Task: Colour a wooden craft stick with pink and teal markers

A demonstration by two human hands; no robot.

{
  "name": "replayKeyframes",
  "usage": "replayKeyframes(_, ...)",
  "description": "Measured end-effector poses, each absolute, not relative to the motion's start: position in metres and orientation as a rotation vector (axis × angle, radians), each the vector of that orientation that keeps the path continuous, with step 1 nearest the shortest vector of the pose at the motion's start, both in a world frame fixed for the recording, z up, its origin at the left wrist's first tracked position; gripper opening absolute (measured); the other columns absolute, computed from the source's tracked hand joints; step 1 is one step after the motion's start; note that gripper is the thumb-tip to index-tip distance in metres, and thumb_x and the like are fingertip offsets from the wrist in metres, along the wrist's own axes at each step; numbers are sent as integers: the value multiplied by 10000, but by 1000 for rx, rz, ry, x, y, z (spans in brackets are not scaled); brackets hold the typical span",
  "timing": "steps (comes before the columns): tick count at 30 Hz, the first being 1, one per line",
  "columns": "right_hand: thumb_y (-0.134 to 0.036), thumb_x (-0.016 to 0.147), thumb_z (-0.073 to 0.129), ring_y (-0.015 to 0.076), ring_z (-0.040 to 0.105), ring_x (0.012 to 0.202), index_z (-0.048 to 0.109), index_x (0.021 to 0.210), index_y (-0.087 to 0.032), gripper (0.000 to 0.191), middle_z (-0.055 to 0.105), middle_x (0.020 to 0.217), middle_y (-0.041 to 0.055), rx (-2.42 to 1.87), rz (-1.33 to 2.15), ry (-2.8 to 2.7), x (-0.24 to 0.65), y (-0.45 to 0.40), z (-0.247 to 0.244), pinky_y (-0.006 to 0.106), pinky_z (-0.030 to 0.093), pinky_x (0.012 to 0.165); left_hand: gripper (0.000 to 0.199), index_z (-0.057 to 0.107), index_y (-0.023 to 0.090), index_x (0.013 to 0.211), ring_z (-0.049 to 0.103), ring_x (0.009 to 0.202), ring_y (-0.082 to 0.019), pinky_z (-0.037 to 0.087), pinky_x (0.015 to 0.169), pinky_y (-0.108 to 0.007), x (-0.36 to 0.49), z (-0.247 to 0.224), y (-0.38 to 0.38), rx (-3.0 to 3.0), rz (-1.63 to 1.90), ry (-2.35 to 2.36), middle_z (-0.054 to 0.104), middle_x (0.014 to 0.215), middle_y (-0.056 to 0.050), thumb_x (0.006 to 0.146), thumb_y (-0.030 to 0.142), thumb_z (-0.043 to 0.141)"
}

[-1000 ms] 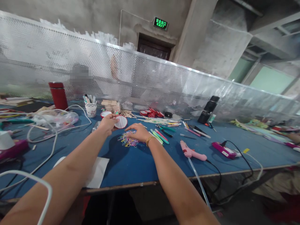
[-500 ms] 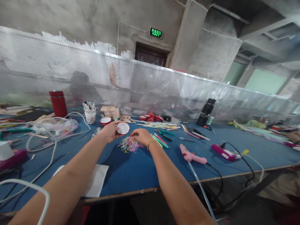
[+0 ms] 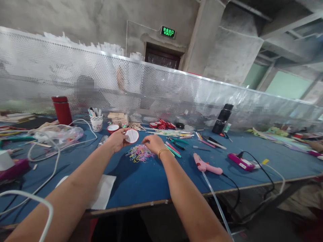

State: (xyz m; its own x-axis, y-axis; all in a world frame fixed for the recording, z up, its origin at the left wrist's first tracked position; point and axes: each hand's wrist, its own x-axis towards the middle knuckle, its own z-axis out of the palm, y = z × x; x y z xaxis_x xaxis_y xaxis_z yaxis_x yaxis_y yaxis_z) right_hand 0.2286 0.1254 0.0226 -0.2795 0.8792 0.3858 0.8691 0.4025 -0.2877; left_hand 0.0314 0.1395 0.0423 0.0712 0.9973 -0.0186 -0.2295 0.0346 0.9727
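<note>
A round white disc with a red rim (image 3: 132, 136) is held by its left edge in my left hand (image 3: 118, 140). My right hand (image 3: 153, 144) hovers just right of the disc, thumb and fingertips brought together; whatever they may pinch is too small to make out. Below and between both hands lies a loose pile of pastel rubber bands or loops (image 3: 140, 154). A thin line crosses the disc's white face. Behind my left hand stands a red-rimmed cup (image 3: 113, 128).
Right of my right hand lie colored pens (image 3: 173, 150) and pliers (image 3: 178, 144). A pink glue gun (image 3: 207, 167), purple power strip (image 3: 241, 162) and black bottle (image 3: 222, 119) are farther right. At left are a red flask (image 3: 62, 111), pen cup (image 3: 96, 123) and white cables (image 3: 58, 154).
My right hand has drawn slightly up from the pile. The disc in my left hand is tilted a little more upright, its face more toward the camera.
</note>
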Motion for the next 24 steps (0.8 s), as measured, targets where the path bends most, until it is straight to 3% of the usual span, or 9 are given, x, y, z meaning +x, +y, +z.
replayKeyframes(6, -186, 809, 630, 187, 661, 988, 761, 917, -283, 197, 753, 998, -5, -1450, 67, -2181, 229, 127, 20, 293, 472, 901, 571, 626, 160, 1090, 655, 614, -158, 589, 560, -299, 31, 38, 145, 1034, 1320, 1005, 689, 792, -38, 583, -90, 551)
replayKeyframes(13, -212, 794, 673, 183, 640, 959, 762, 862, -293, 138, 746, 955, -15, -1384, 75, -2199, 226, 126, 19, 295, 465, 885, 447, 614, 133, 961, 667, 650, -152, 588, 568, -268, 36, 41, 143, 1006, 1359, 1052, 689, 767, -37, 586, -103, 559)
replayKeyframes(24, -329, 826, 683, 193, 577, 1025, 760, 928, -289, 134, 710, 1042, 18, -1294, -47, -2280, 213, 130, 10, 323, 402, 961, 387, 620, 144, 934, 615, 520, -124, 557, 517, -240, 38, 45, 136, 1045, 1385, 1105, 642, 647, 13, 635, -89, 542)
